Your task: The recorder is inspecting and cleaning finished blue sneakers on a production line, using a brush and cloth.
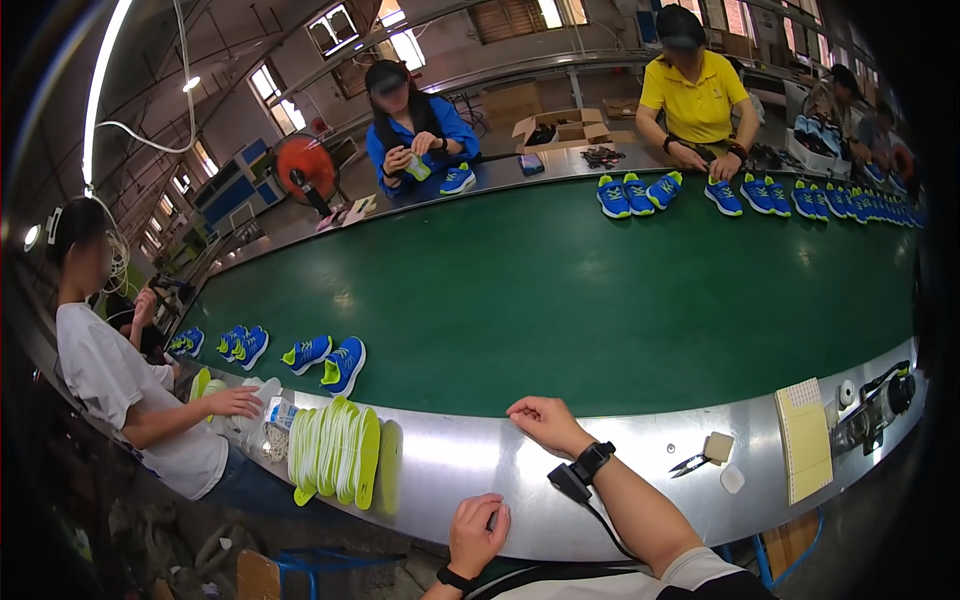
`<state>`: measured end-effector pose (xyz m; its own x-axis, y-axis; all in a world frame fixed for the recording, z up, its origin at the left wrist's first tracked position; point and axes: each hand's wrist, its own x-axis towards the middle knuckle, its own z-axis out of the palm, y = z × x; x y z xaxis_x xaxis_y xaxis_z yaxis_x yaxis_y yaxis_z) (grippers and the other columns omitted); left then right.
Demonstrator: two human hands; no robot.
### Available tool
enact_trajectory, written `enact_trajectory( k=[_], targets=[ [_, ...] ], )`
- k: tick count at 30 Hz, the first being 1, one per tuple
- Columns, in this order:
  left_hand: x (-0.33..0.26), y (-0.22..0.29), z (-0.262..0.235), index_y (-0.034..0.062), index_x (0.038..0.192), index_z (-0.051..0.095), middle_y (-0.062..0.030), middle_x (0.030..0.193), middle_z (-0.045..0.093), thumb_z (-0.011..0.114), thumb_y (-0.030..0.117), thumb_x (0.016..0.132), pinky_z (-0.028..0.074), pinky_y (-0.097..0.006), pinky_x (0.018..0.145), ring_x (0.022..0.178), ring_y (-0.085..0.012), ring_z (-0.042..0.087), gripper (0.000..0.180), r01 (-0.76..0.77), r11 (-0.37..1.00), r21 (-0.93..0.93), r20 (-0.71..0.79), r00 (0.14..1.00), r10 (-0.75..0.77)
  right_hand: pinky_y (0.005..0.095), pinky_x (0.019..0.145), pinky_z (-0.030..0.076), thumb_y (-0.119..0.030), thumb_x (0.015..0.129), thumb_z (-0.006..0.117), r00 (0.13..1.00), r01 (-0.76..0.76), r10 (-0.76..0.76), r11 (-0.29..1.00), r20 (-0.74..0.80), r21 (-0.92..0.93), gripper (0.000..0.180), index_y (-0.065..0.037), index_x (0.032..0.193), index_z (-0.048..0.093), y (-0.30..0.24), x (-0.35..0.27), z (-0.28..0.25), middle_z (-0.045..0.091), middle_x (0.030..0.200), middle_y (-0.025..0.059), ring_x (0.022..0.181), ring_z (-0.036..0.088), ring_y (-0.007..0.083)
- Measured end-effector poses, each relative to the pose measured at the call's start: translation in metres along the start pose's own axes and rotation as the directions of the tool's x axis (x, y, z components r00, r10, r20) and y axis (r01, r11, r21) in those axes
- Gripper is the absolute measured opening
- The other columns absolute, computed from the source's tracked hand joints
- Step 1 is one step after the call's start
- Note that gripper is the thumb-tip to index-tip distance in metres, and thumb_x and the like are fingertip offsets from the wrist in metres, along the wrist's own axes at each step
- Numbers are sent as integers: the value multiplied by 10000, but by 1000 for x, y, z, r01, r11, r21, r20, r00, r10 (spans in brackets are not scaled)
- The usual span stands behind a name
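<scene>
My left hand [478, 535] rests at the near edge of the metal ledge [620, 450], its fingers curled in, and no object shows in it. Farther forward, my right hand [548, 424] is over the ledge beside the green belt [500, 330], with fingers bent together and nothing visible in them. A black strap with a small device [583, 470] circles the right wrist. Left of my hands lies a bundle of white and lime shoelaces [335, 455] wound on cards. Blue and lime sneakers [344, 367] stand on the belt beyond it.
Right of me lie thread snips [688, 465], a beige block [718, 447], a white piece [732, 479], a yellow paper pad [803, 440] and a dark bottle [880, 405]. A person in white [140, 400] reaches in at left. Two people work across the belt near more sneakers [640, 194].
</scene>
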<state>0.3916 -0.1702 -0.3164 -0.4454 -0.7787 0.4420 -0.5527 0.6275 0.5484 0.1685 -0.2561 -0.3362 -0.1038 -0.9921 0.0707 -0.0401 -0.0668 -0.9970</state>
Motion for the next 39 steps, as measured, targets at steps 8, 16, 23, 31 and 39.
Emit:
enact_trajectory(
  k=[8,16,23,31,39],
  targets=[
    [-1,-2,2,29,823,646,-85,924,669,689,78,794,490,-367,752,852,-285,606,71,-8,1000,8,-5,1000,8,235,660,474,-165,890,652,1000,-6,6,1000,6,-4,200,-5,1006,681,1,0,0,660,798,23,710,559,67],
    [-1,-2,-1,27,823,652,-86,926,668,691,78,792,492,-364,760,851,-283,608,71,-9,1000,0,-22,1000,9,238,675,481,-154,892,651,1000,-12,12,1000,2,-3,194,1,1006,680,-8,0,3,666,812,32,727,570,72],
    [0,-3,-1,25,825,652,-85,925,669,693,78,789,492,-364,761,854,-282,609,76,-16,1000,-16,-12,1000,16,234,687,482,-145,894,647,1000,-21,21,999,9,-28,187,3,1003,680,-4,0,1,667,827,32,743,573,70],
    [0,-3,1,24,847,668,-81,937,675,686,81,806,487,-356,779,866,-275,612,72,-1,1000,-11,1,1000,1,242,694,487,-158,896,647,999,-29,28,998,22,50,198,-3,1015,680,4,2,1,668,830,33,748,578,75],
    [76,108,-86,-18,1108,619,-176,1191,578,688,308,873,407,-454,947,1089,-358,522,407,213,336,-917,396,407,823,237,693,482,-172,900,643,999,-37,36,999,27,30,210,-4,1021,678,0,-1,2,664,832,31,746,574,78]
  ],
)
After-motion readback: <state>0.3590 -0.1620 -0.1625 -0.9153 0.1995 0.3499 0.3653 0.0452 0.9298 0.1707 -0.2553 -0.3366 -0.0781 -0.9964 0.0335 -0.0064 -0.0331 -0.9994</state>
